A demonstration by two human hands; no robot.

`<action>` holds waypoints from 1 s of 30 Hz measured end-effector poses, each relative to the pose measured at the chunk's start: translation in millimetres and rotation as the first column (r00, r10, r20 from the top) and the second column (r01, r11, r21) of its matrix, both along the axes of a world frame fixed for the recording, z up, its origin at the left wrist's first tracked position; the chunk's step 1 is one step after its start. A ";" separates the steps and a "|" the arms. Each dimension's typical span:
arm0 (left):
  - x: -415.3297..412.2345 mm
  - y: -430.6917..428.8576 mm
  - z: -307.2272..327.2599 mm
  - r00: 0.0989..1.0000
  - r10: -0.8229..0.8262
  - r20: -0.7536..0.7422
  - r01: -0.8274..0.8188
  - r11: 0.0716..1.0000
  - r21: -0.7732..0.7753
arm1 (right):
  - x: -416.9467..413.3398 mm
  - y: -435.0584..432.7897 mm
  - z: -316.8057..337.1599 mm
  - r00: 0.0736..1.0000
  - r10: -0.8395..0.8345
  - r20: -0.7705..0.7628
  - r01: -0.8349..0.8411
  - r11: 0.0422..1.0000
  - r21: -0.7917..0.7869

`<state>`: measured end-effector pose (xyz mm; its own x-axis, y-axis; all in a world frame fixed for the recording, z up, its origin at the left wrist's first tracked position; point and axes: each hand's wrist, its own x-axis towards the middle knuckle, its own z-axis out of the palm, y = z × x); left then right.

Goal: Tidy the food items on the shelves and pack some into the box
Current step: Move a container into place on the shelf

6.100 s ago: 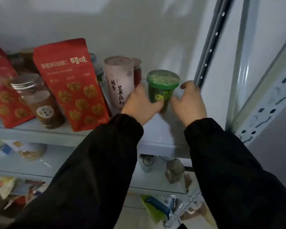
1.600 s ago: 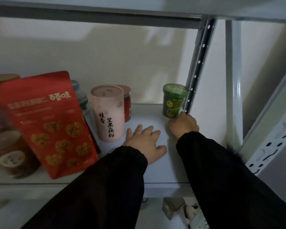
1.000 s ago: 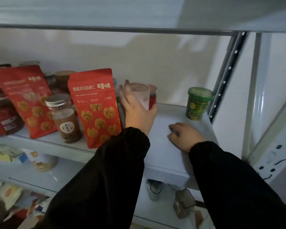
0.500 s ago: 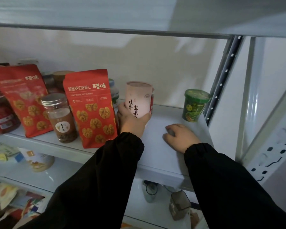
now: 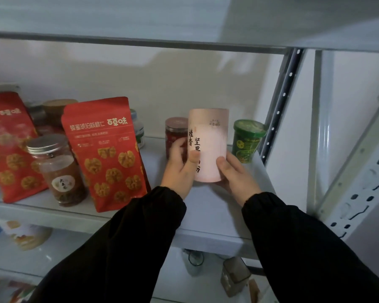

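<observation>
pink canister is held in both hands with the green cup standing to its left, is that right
No: the head view shows the green cup standing to the right of the pink canister. The left hand and right hand do both hold it.

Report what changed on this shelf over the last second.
The right hand left the shelf and joined the left hand gripping the pink canister, which moved right, away from the red pouch toward the green cup. Pouch, cup and red jar stayed put.

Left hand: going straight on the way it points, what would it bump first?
Likely the red jar, just beyond the left hand as it grips the pink can; depth is unclear.
</observation>
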<state>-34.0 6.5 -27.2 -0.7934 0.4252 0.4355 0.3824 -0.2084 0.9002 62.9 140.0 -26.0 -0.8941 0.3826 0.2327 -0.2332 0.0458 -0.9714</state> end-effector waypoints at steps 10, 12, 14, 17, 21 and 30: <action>-2.0 -1.2 -4.5 0.994 0.003 -0.111 -0.007 0.999 -0.040 | -1.3 -1.0 4.9 0.999 -0.007 -0.046 -0.009 0.940 -0.342; -1.2 -0.6 -6.8 0.992 -0.127 -0.018 0.125 0.989 -0.081 | 2.2 0.4 3.4 0.999 -0.039 -0.012 0.037 0.992 -0.117; -1.8 1.2 -9.5 0.981 -0.185 0.055 0.189 0.979 -0.078 | 5.3 2.3 1.5 0.997 -0.066 0.029 0.063 0.995 0.073; -1.2 1.2 -9.1 0.981 -0.167 0.099 0.169 0.986 -0.008 | 6.7 2.1 1.8 0.998 -0.048 0.030 0.044 0.992 0.115; 0.2 -2.0 -4.4 0.964 -0.206 0.165 0.197 0.978 0.071 | 7.5 -0.3 3.1 0.997 0.075 0.028 -0.074 0.996 -0.040; 3.7 -1.5 -3.2 0.959 -0.238 0.152 0.231 0.971 0.060 | 5.2 -2.2 6.6 0.998 -0.008 -0.064 0.006 0.999 -0.035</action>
